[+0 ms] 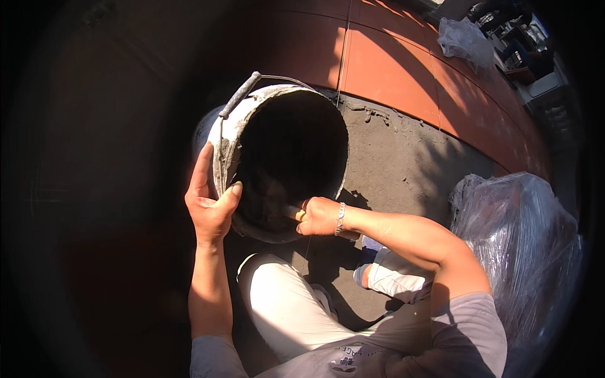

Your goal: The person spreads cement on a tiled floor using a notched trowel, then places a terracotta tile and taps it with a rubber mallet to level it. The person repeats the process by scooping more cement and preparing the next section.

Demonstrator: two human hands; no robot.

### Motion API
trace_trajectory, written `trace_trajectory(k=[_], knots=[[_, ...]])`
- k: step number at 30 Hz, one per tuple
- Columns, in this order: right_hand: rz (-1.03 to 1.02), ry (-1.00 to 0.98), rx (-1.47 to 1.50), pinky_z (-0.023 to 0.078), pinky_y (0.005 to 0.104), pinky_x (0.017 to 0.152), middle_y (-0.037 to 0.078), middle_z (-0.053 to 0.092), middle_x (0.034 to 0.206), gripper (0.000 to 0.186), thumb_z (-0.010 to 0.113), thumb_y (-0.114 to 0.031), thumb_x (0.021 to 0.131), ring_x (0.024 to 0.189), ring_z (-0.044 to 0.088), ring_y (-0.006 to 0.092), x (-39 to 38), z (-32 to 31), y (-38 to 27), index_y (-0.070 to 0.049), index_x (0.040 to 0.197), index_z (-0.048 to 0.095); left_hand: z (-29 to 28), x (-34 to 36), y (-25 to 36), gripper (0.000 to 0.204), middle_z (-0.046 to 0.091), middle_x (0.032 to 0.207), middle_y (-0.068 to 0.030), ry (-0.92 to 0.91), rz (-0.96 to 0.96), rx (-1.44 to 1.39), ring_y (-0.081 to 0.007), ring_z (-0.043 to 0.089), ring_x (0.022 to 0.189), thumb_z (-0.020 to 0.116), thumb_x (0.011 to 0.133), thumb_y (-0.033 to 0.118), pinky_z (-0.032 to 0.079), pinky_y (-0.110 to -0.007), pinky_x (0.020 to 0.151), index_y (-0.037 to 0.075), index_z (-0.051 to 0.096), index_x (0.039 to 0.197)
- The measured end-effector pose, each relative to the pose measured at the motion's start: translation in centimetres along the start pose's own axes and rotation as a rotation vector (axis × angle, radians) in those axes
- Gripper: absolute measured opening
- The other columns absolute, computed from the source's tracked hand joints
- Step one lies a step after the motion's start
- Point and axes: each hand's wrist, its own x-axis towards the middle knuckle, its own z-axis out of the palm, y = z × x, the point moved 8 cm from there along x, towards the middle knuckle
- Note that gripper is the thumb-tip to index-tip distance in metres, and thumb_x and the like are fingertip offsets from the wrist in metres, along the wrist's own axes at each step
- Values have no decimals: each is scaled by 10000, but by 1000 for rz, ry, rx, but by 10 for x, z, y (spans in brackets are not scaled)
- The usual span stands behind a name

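Scraping inside the tilted bucket (234, 126): the left hand (211, 205) is gripping its rim, fingers pressed together, while the right hand (320, 216) is curling shut round a tool handle (293, 213); next likely needs a firm pull outward.

Tilted mortar-crusted bucket (234, 129), wooden-handled tool (291, 212) inside

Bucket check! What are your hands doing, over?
Left hand grips bucket rim, tilting it. Right hand holds a wooden tool handle reaching inside; tool end hidden in the dark. Plastic-wrapped bundle at right, apart.
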Motion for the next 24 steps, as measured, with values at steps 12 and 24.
trace_trajectory(k=[12,24], knots=[[-10,303,-102,480,376,604,127,611,677,237,684,-249,779,629,625,284,-173,-164,47,-56,885,596,-16,19,10,837,527,1361,-125,40,-41,189,-213,536,1233,746,737,211,407,-334,1065,-54,366,1434],[517,713,-711,518,490,744,178,655,971,187,573,-167,852,866,643,399,-174,-213,282,-60,1002,540,43,1,19,803,522,1372,-134,112,-17,278,-210,556,1207,732,751,155,421,-329,1052,-53,368,1435]])
